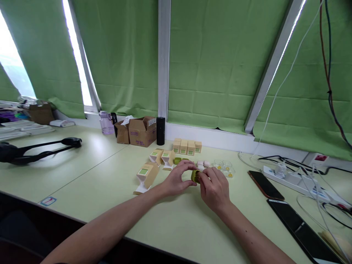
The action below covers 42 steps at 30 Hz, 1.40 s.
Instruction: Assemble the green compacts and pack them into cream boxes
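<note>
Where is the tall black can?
The tall black cylindrical can stands at the desk's back edge, below the green blinds, just right of the open brown cardboard box.

Both bare forearms are stretched forward and angled inward. The left hand (pixel 177 179) and right hand (pixel 216 189) are brought together at the fingertips, fingers curled, palms turned toward each other.

— How much of the small green case (pixel 195 176) shows?
— Little; both hands cover most of it, so its shape stays unclear.
— And the labels on the cartons (pixel 187 146) behind it?
— Too small to read. The dark tablet (pixel 305 229), right of the case, runs off the edge.
</note>
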Each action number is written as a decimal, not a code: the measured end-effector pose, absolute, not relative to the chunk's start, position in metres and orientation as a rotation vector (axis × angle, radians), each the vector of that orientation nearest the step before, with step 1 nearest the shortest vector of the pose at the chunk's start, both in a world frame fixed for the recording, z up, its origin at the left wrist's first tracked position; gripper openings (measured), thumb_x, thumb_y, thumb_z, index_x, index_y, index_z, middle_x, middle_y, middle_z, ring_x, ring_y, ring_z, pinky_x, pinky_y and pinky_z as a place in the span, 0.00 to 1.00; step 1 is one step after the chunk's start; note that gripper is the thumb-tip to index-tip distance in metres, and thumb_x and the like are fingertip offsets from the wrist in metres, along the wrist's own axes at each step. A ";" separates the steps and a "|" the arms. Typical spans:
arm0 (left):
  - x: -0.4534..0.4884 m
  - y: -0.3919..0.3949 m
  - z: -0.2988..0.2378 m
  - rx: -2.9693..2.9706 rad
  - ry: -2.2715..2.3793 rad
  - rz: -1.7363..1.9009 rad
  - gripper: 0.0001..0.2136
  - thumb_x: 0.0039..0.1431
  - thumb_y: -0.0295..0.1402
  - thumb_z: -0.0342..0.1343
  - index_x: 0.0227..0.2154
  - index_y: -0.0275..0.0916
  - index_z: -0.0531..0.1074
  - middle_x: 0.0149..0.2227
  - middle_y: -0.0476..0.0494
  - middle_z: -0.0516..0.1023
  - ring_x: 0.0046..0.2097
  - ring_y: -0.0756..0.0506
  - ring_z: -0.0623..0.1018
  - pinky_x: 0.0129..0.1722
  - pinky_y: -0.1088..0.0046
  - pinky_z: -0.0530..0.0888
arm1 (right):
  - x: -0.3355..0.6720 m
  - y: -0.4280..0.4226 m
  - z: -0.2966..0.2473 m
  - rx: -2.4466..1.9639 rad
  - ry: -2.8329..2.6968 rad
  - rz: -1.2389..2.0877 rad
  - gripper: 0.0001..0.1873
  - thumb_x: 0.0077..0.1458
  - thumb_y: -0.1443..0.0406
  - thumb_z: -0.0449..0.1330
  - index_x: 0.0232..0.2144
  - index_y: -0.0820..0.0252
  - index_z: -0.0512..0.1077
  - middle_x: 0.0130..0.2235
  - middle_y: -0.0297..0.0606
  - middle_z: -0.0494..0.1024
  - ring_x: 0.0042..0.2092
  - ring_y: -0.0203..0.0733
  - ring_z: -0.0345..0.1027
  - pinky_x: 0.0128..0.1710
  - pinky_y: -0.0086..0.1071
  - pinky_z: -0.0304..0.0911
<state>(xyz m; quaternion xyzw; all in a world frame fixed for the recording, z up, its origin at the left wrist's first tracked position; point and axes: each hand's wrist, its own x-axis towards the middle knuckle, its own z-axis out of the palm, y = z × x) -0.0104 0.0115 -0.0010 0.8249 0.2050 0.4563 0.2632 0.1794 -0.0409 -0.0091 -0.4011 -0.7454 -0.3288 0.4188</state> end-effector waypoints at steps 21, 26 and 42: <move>-0.010 0.015 -0.006 2.182 0.517 1.218 0.24 0.48 0.27 0.74 0.50 0.44 0.77 0.53 0.38 0.73 0.60 0.37 0.73 0.61 0.53 0.73 | 0.180 -0.038 -0.009 -0.941 -1.899 -0.799 0.09 0.65 0.72 0.56 0.35 0.58 0.74 0.29 0.37 0.72 0.33 0.41 0.61 0.31 0.36 0.54; -0.010 0.016 -0.007 2.195 0.498 1.224 0.24 0.48 0.28 0.74 0.50 0.43 0.77 0.53 0.38 0.73 0.59 0.37 0.74 0.58 0.54 0.76 | 0.179 -0.038 -0.011 -0.939 -1.877 -0.807 0.09 0.64 0.73 0.57 0.33 0.58 0.74 0.29 0.36 0.70 0.32 0.40 0.60 0.31 0.35 0.53; -0.016 0.021 -0.005 2.269 0.636 1.303 0.22 0.51 0.29 0.72 0.50 0.44 0.76 0.53 0.39 0.72 0.58 0.38 0.73 0.60 0.52 0.74 | 0.184 -0.043 -0.014 -0.909 -1.937 -0.556 0.28 0.59 0.72 0.56 0.62 0.60 0.64 0.54 0.52 0.73 0.53 0.55 0.70 0.43 0.45 0.73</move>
